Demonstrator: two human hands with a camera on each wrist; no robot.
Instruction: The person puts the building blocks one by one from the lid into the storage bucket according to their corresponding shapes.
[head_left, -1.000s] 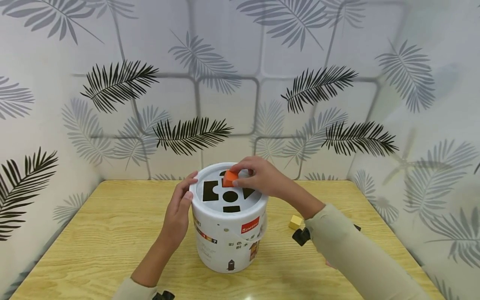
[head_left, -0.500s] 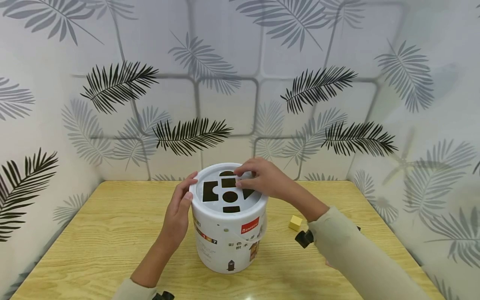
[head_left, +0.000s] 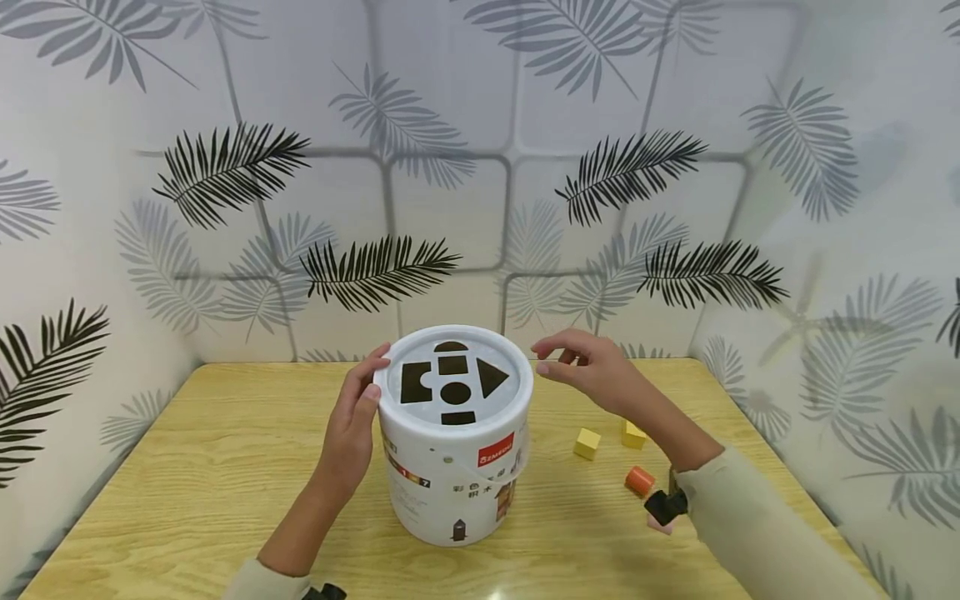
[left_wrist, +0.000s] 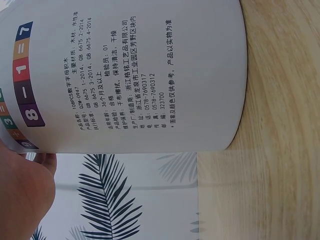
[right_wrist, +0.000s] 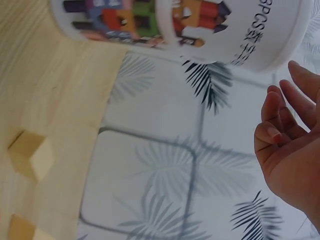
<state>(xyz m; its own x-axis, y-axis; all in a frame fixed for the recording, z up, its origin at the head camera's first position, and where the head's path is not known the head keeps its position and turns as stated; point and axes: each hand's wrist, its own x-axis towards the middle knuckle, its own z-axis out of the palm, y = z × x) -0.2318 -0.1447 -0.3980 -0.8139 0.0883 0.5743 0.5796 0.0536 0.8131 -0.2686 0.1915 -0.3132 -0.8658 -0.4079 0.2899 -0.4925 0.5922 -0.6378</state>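
Beside the bucket [head_left: 427, 508], right hand [head_left: 595, 372] hovers loosely parted; left hand [head_left: 352, 421], spread, touches it.

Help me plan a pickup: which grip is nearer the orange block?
Right. In the head view, the right grip hangs above and left of the orange block, beside the bucket; the left grip touches the bucket's opposite side.

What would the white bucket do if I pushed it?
The white bucket probably won't roll, since it stands upright. Its sides look smooth, so it might feel slippery. Likely stiff too: no dent shows by the left hand.
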